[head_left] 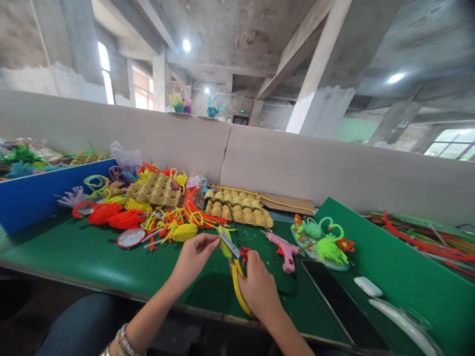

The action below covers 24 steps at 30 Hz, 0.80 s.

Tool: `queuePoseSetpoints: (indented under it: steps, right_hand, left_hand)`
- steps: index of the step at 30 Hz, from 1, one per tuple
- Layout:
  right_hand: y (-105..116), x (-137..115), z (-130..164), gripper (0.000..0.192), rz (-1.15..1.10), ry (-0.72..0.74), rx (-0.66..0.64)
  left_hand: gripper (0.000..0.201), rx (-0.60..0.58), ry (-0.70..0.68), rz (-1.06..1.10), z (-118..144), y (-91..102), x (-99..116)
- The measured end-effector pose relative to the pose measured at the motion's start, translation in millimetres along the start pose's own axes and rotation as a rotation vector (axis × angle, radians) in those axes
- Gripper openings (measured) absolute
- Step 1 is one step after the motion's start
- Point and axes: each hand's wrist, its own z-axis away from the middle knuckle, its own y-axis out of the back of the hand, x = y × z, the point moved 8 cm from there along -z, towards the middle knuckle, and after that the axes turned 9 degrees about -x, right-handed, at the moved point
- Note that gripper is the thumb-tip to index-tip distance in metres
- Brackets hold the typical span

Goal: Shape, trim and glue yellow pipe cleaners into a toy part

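Observation:
My right hand [260, 284] is closed around a pair of scissors [230, 245] with yellow and red on the handles. Their metal blades point up and to the left. Behind the blades is a yellow-green fuzzy piece [224, 248], which looks like pipe cleaner. My left hand [195, 259] pinches at the edge of this piece, its fingertips close to the blade tips; the exact contact is partly hidden. A yellow fuzzy bundle [183, 232] lies just beyond my left hand. To the right of my right hand rests a pink glue gun [285, 249].
Red, orange and yellow pipe cleaners [106, 212] pile up at the left, with egg-carton trays [237, 212] behind. On the right lie a decorated board with green swans [330, 247], a phone [343, 304] and a white case [367, 287]. Blue [55, 198] and green [374, 257] dividers flank the table.

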Motion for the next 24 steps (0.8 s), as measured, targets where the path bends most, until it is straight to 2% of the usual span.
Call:
queuePoseSetpoints:
  steps: [8, 17, 24]
  right_hand:
    - [-1, 0, 0, 0.013, -0.123, 0.033, -0.042]
    - [-4, -2, 0, 0.016, -0.137, 0.026, -0.083]
    - [-3, -2, -1, 0.015, -0.169, 0.026, -0.09]
  left_hand:
    - [0.031, 0.018, 0.045, 0.091, -2, 3.2, -3]
    - [0.036, 0.029, 0.118, 0.26, -2, 1.4, -13]
    - [0.036, 0.038, 0.104, 0.263, -2, -2.0, -9]
